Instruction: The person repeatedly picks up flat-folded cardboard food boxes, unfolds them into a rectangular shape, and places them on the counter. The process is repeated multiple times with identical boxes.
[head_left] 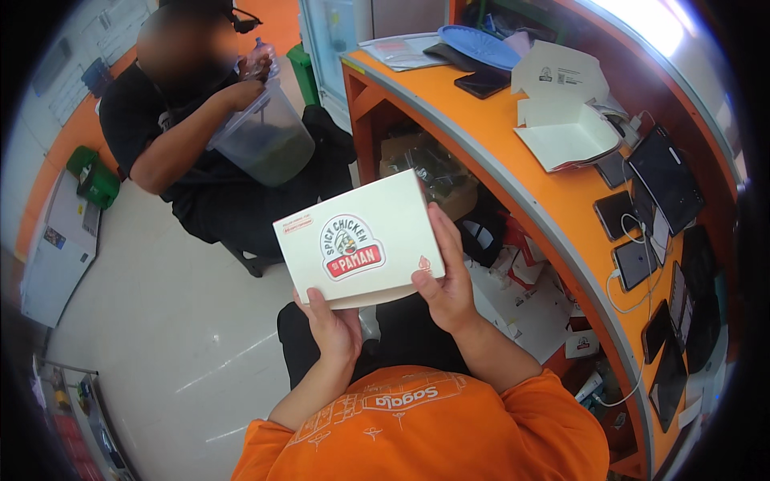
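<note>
A white cardboard food box with a red and black printed label on its lid is held up above my lap. My left hand grips its near left corner, the thumb lying on the lid and the fingers underneath. At the right end my right hand clasps the box, thumb on the near right corner and fingers along the side. The lid looks closed, and what is inside is hidden.
To my right curves an orange counter bearing an open white box, a blue plate, a tablet and several phones with cables. Packaging fills the shelf below. Ahead on the left, a seated person holds a clear plastic tub.
</note>
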`<state>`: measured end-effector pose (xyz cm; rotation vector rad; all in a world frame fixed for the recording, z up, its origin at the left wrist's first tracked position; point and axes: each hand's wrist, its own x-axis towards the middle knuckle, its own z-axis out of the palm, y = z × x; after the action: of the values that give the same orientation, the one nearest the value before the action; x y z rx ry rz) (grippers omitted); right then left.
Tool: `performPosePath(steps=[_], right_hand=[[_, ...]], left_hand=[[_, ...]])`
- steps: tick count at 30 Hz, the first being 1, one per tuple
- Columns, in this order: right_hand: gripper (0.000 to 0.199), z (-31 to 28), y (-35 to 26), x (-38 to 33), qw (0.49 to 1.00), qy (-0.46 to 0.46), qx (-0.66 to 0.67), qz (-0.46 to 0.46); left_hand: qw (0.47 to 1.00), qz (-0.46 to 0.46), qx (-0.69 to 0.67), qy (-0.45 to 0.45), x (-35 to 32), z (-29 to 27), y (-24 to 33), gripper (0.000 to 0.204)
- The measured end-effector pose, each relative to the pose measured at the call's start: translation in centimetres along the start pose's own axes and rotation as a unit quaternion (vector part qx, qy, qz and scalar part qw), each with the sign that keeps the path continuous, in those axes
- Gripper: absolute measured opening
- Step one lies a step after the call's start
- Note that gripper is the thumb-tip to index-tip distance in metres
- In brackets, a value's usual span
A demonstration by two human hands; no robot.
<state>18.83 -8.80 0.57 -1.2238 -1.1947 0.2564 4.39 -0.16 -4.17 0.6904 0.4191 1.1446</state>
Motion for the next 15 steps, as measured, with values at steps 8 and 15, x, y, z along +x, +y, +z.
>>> performPosePath(steps=[8,15], right_hand=[[0.062,-2.3,-2.1,0.6,0.995,0.016,-0.096,-0.038],[0.07,-2.4,-3.7,0.2,0.988,-0.011,-0.147,-0.041]], left_hand=[[0.991,-0.127,0.009,-0.046,0.6,-1.5,0.6,0.062],[0.972,-0.227,0.036,-0.055,-0.2,-1.5,1.3,0.061]])
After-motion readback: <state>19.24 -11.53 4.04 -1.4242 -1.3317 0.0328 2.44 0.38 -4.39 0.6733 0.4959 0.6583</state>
